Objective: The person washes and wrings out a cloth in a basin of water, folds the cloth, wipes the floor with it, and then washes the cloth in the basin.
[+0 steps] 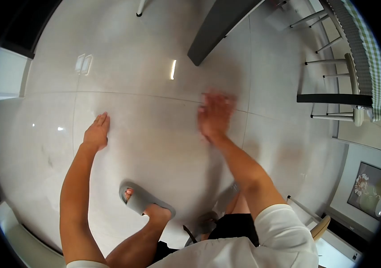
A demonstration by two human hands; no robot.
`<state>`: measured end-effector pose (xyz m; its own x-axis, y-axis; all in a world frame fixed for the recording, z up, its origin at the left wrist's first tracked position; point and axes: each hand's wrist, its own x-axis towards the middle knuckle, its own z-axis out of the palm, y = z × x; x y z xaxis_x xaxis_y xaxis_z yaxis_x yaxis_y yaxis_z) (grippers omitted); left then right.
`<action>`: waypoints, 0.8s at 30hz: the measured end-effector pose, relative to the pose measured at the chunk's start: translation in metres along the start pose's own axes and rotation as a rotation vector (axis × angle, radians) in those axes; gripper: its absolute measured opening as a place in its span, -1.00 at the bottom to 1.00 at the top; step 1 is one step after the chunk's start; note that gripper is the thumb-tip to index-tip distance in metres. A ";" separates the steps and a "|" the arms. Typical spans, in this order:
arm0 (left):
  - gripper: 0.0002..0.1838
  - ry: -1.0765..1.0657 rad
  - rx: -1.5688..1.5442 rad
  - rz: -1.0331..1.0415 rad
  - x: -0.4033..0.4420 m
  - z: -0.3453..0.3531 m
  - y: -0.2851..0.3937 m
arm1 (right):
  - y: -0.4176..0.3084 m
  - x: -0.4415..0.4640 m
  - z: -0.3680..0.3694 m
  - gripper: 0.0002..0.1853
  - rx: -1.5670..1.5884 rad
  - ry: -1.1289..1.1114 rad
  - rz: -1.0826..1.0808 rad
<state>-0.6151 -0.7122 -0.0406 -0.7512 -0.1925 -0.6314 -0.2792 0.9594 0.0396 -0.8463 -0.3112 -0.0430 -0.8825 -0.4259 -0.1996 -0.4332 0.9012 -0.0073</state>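
My left hand (96, 132) is over the glossy tiled floor (146, 129), its fingers stretched out and close together, holding nothing. Farther right, my right hand (216, 115) is smeared by motion. Its fingers look extended, and nothing shows in it. It is near a seam between the tiles, below the end of a dark slanted leg (213, 38). Whether either hand touches the floor, I cannot tell. A grey slipper (148, 198) is on my foot, below and between the hands.
Several light-legged chairs (351, 73) stand at the right beside a table with a green checked cloth (379, 58). A floral picture (369, 190) is at the lower right. A chair leg (140, 8) shows at the top. A pale padded seat (29, 241) is at the lower left.
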 end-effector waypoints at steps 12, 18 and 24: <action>-0.23 0.302 -0.073 0.051 0.107 -0.050 -0.089 | -0.229 0.081 0.042 -0.17 0.387 0.109 -0.421; -0.28 0.680 -0.116 0.031 0.176 -0.057 -0.099 | -0.161 0.107 0.060 -0.11 0.125 0.293 0.264; -0.29 0.710 -0.143 -0.003 0.184 -0.051 -0.104 | -0.252 0.169 0.051 -0.12 0.027 0.214 0.119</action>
<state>-0.7546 -0.8580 -0.1210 -0.9441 -0.3288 0.0217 -0.3206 0.9317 0.1706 -0.8763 -0.6064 -0.1249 -0.9470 -0.3211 0.0116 -0.3213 0.9467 -0.0227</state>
